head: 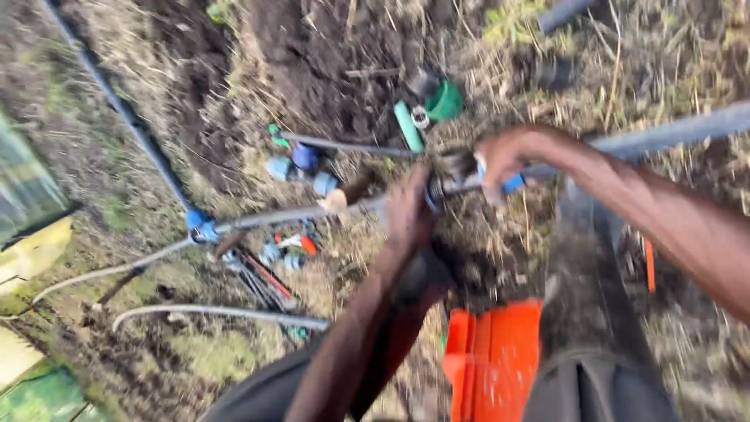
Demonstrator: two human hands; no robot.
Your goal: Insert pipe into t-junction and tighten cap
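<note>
Outdoors, over dug soil and dry grass, the person is working both hands on a joint in a grey pipe (297, 215) that is running across the ground. The left hand (410, 207) is closing around the pipe just left of the joint, its grip wrapped on the pipe, while the right hand (508, 156) is clasping the fitting (449, 181) where a second length of grey pipe (672, 133) is coming in from the right. By the look of it the two lengths are already meeting at the fitting, and the tightening or seating is what is left, though that is a judgement. Further left a blue connector (201, 227) is already sitting on the line. Loose green fittings (437, 105), blue caps (301, 164) and hand tools (266, 277) are lying near, apart from the hands. An orange case (492, 359) is lying open below. Motion blur is smearing the fingers and the fitting, so its exact kind and thread are hard to make out; both forearms are cut off at the frame edge.
</note>
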